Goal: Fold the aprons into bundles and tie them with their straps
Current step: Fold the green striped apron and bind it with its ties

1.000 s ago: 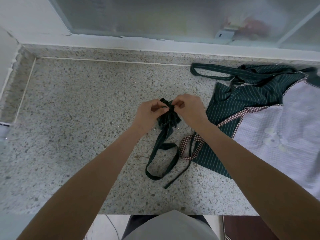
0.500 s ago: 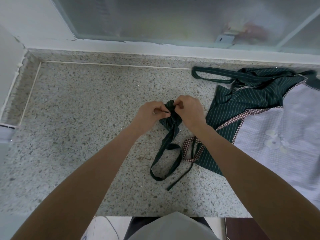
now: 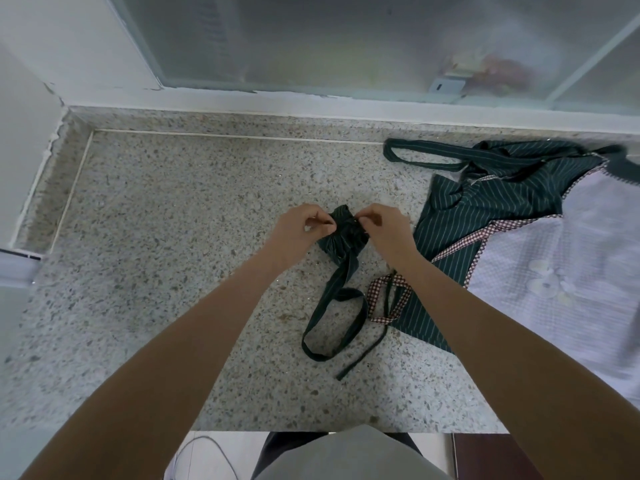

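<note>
A speckled stone worktop [image 3: 156, 271] runs below a frosted window [image 3: 346, 39]. Near its middle sits a small bundle [image 3: 343, 237] of dark green striped apron cloth. A green strap [image 3: 332, 317] trails from the bundle toward the person and curls into a loop on the worktop. Both forearms reach forward from the bottom of the view. The left hand [image 3: 299, 230] and right hand [image 3: 384, 230] meet at the bundle's top, one on each side, fingers curled and pinching the cloth or strap there. To the right, a second apron [image 3: 485, 216], green striped with a pale checked panel and red gingham trim, lies spread flat.
</note>
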The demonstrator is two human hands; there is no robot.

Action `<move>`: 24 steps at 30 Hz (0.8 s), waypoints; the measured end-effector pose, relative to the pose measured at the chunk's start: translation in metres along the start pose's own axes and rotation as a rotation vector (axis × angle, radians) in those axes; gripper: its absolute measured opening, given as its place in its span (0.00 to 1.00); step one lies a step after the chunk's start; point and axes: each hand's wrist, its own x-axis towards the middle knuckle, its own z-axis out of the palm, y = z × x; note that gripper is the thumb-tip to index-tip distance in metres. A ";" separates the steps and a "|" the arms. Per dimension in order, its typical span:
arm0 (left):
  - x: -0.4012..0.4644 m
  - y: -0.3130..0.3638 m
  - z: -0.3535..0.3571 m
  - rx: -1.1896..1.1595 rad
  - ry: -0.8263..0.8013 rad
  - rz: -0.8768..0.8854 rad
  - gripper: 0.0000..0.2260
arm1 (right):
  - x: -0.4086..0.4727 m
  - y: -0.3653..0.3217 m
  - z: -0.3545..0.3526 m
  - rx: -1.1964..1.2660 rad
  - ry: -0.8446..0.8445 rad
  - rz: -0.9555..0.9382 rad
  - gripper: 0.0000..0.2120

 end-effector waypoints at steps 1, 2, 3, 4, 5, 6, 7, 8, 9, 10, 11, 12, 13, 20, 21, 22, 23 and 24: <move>-0.002 0.003 0.004 -0.006 -0.038 0.002 0.12 | -0.003 0.005 0.001 0.069 -0.023 0.039 0.11; -0.004 0.005 0.009 -0.009 -0.084 -0.003 0.19 | -0.009 0.007 0.002 0.189 -0.035 0.109 0.12; -0.006 0.008 0.015 0.003 -0.119 -0.009 0.26 | -0.014 0.010 0.004 0.333 -0.039 0.187 0.13; -0.008 0.010 0.021 0.032 -0.132 -0.016 0.33 | -0.018 0.013 0.005 0.419 -0.041 0.257 0.14; -0.010 0.011 0.028 0.078 -0.116 -0.015 0.38 | -0.021 0.016 0.005 0.454 -0.053 0.322 0.15; -0.011 0.008 0.034 0.137 -0.087 -0.017 0.40 | -0.023 0.018 0.004 0.454 -0.079 0.381 0.17; -0.013 0.008 0.037 0.200 -0.042 -0.016 0.40 | -0.026 0.020 0.003 0.469 -0.099 0.422 0.17; -0.015 0.003 0.041 0.240 0.007 -0.024 0.39 | -0.030 0.022 0.001 0.531 -0.127 0.461 0.17; -0.018 0.001 0.043 0.257 0.036 -0.053 0.37 | -0.034 0.022 -0.001 0.622 -0.154 0.501 0.17; -0.019 -0.003 0.045 0.253 0.028 -0.100 0.36 | -0.038 0.021 -0.003 0.713 -0.184 0.529 0.17; -0.022 -0.006 0.045 0.259 -0.027 -0.154 0.37 | -0.040 0.021 -0.004 0.782 -0.202 0.548 0.17; -0.025 -0.008 0.045 0.288 -0.114 -0.209 0.39 | -0.042 0.021 -0.004 0.814 -0.218 0.542 0.20; -0.029 -0.008 0.045 0.337 -0.211 -0.284 0.37 | -0.042 0.022 -0.002 0.812 -0.232 0.521 0.25; -0.050 0.005 0.027 -0.134 -0.293 -0.662 0.09 | -0.040 0.015 0.013 0.790 -0.145 0.457 0.34; -0.053 0.011 0.025 -0.310 -0.253 -0.673 0.09 | -0.043 0.013 0.011 0.753 -0.139 0.447 0.32; -0.055 0.018 0.022 -0.466 -0.227 -0.661 0.09 | -0.047 0.008 0.007 0.714 -0.146 0.430 0.29; -0.057 0.026 0.023 -0.562 -0.201 -0.628 0.08 | -0.053 0.003 0.002 0.668 -0.166 0.400 0.27; -0.058 0.035 0.024 -0.636 -0.177 -0.596 0.08 | -0.062 -0.002 -0.005 0.632 -0.204 0.367 0.25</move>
